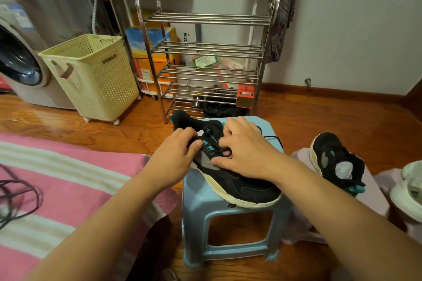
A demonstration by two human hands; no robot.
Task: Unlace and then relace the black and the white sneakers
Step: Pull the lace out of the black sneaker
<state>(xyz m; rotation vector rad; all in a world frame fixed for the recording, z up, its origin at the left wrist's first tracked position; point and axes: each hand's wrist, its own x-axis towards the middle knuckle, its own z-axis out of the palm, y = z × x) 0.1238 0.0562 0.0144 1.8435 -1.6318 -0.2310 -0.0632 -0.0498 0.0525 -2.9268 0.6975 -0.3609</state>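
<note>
The black sneaker point(233, 180) lies on the blue stool point(201, 217), toe toward the camera. The left hand point(175, 157) pinches its black lace point(201, 140); the right hand point(244, 153) grips the lace at the eyelets. A second black sneaker point(338, 162) lies right of the stool, a white sneaker point(408, 187) beyond it.
</note>
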